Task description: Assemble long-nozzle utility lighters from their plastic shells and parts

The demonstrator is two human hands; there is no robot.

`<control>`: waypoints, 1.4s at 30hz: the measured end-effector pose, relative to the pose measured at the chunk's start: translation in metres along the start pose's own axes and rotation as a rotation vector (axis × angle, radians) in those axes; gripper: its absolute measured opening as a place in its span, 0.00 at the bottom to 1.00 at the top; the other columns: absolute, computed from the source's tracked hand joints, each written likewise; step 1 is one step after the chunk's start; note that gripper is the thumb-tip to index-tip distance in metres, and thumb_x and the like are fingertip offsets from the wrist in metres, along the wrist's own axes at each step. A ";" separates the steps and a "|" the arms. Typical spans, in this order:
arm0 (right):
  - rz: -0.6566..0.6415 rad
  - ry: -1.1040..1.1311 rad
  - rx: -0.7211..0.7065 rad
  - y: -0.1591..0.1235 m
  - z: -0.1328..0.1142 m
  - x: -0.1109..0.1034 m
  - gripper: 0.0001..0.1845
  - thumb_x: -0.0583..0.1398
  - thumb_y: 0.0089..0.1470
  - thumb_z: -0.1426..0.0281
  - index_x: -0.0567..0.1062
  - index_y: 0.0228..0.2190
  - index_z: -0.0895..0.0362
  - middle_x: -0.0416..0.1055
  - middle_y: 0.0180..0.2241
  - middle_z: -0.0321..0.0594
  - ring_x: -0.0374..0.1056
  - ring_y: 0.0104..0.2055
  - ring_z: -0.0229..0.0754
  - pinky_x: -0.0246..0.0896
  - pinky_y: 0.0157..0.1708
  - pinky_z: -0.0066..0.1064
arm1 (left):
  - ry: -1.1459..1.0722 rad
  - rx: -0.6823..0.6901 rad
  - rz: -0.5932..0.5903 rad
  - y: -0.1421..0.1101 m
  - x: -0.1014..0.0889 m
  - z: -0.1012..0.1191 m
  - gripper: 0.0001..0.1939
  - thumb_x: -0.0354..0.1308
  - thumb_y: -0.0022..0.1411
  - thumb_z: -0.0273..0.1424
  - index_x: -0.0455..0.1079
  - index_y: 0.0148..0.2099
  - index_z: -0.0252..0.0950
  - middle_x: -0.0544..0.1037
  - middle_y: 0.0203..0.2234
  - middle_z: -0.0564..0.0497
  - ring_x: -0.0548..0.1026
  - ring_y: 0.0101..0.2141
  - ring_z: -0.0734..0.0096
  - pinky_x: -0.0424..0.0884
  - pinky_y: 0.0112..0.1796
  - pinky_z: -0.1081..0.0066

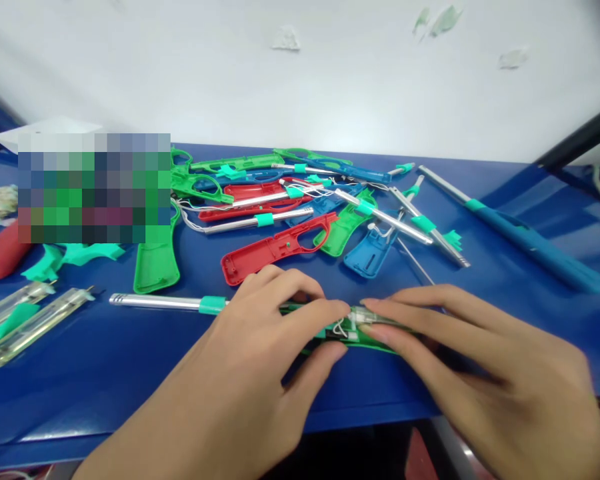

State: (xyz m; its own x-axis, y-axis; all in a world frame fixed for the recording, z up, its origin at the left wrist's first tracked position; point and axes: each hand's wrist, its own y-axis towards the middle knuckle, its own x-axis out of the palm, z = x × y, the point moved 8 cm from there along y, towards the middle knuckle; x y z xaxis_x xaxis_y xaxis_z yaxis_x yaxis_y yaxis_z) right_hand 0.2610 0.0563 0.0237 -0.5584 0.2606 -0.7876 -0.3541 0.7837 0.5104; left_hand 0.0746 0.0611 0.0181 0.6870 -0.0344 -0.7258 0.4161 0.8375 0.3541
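A green lighter casing half [380, 343] lies across the near part of the blue table, its metal tube [155, 301] with a teal tab [212, 305] pointing left. My left hand [260, 353] is closed on this casing, thumb and fingers along its two edges. Between thumb and fingertips of my right hand [495, 353] is a clear plastic fuel tank [365, 316], held at the casing's open inside; most of it is hidden by the fingers. A short white wire [339, 327] shows between the two hands.
Behind my hands lie a red casing half [260, 257], a blue casing piece [367, 253] and several metal tubes [400, 223]. A blue lighter [535, 240] rests at the right. Clear fuel tanks [40, 327] and teal pieces [93, 253] are at the left. A white wall [355, 87] stands behind.
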 end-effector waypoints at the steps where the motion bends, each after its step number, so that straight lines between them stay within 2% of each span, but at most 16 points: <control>1: 0.009 0.004 -0.001 0.000 -0.001 -0.001 0.10 0.63 0.75 0.67 0.87 0.47 0.47 0.84 0.47 0.34 0.84 0.43 0.34 0.80 0.43 0.24 | 0.003 0.003 0.000 0.000 0.000 0.000 0.12 0.59 0.80 0.26 0.76 0.57 0.48 0.79 0.51 0.58 0.78 0.51 0.72 0.74 0.54 0.68; 4: 0.008 0.001 -0.025 0.001 -0.003 -0.001 0.10 0.63 0.76 0.68 0.87 0.47 0.48 0.84 0.47 0.35 0.84 0.42 0.34 0.80 0.40 0.23 | 0.012 0.018 -0.001 0.000 0.000 0.000 0.13 0.59 0.80 0.26 0.76 0.59 0.48 0.78 0.52 0.57 0.78 0.51 0.72 0.75 0.53 0.68; 12: -0.005 -0.013 -0.072 0.001 -0.006 -0.001 0.11 0.62 0.76 0.70 0.86 0.49 0.48 0.84 0.47 0.35 0.84 0.41 0.33 0.79 0.41 0.23 | 0.021 0.023 -0.013 -0.001 0.001 0.000 0.12 0.60 0.80 0.26 0.76 0.58 0.47 0.77 0.51 0.56 0.77 0.50 0.70 0.76 0.51 0.67; 20: -0.056 -0.026 -0.093 0.003 -0.004 -0.003 0.11 0.63 0.76 0.71 0.83 0.53 0.46 0.82 0.50 0.32 0.82 0.43 0.29 0.75 0.48 0.17 | 0.035 0.026 -0.034 -0.001 0.004 0.001 0.10 0.58 0.82 0.27 0.73 0.56 0.49 0.77 0.52 0.58 0.76 0.52 0.73 0.72 0.54 0.69; 24: -0.033 -0.089 -0.099 0.005 -0.008 -0.003 0.13 0.60 0.78 0.67 0.86 0.47 0.48 0.84 0.45 0.33 0.82 0.41 0.31 0.76 0.46 0.19 | 0.042 0.025 -0.029 0.000 0.003 0.001 0.11 0.57 0.82 0.27 0.73 0.58 0.49 0.78 0.52 0.58 0.77 0.53 0.72 0.73 0.54 0.69; 29: -0.070 -0.109 -0.099 0.007 -0.007 -0.001 0.13 0.59 0.78 0.68 0.84 0.51 0.47 0.83 0.48 0.33 0.83 0.42 0.33 0.77 0.44 0.24 | 0.054 0.024 -0.029 0.000 0.001 0.002 0.11 0.58 0.81 0.27 0.73 0.58 0.49 0.79 0.53 0.57 0.78 0.53 0.70 0.74 0.54 0.67; 31: -0.079 -0.099 -0.112 0.007 -0.007 0.000 0.12 0.58 0.78 0.69 0.83 0.51 0.48 0.82 0.48 0.34 0.82 0.42 0.33 0.75 0.44 0.23 | 0.055 0.023 -0.031 0.000 0.001 0.002 0.11 0.58 0.82 0.27 0.73 0.59 0.48 0.79 0.53 0.57 0.78 0.53 0.69 0.75 0.54 0.66; 35: -0.034 -0.148 -0.097 0.005 -0.007 -0.003 0.10 0.59 0.78 0.67 0.82 0.48 0.49 0.74 0.43 0.36 0.77 0.36 0.33 0.71 0.35 0.24 | 0.059 0.022 -0.036 0.000 0.002 0.000 0.11 0.57 0.82 0.28 0.72 0.60 0.49 0.79 0.53 0.57 0.78 0.53 0.68 0.75 0.54 0.65; 39: -0.119 -0.094 -0.074 0.004 -0.006 0.003 0.10 0.58 0.79 0.69 0.79 0.52 0.46 0.76 0.43 0.32 0.76 0.41 0.33 0.70 0.43 0.23 | 0.070 0.013 -0.041 0.000 0.003 -0.001 0.11 0.58 0.81 0.28 0.72 0.60 0.49 0.78 0.53 0.57 0.78 0.53 0.69 0.75 0.54 0.65; 42: -0.076 -0.056 -0.095 0.008 -0.009 -0.001 0.10 0.58 0.80 0.68 0.80 0.47 0.48 0.80 0.40 0.30 0.77 0.40 0.33 0.69 0.44 0.24 | 0.076 0.011 -0.040 0.000 0.002 0.000 0.12 0.58 0.81 0.27 0.71 0.60 0.49 0.79 0.53 0.58 0.78 0.52 0.69 0.74 0.54 0.65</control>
State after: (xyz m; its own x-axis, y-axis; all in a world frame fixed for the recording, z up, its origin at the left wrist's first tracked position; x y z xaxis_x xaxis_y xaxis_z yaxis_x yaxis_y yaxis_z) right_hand 0.2522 0.0575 0.0318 -0.4852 0.2358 -0.8420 -0.4651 0.7459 0.4768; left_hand 0.0759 0.0611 0.0164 0.6229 -0.0260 -0.7818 0.4491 0.8302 0.3302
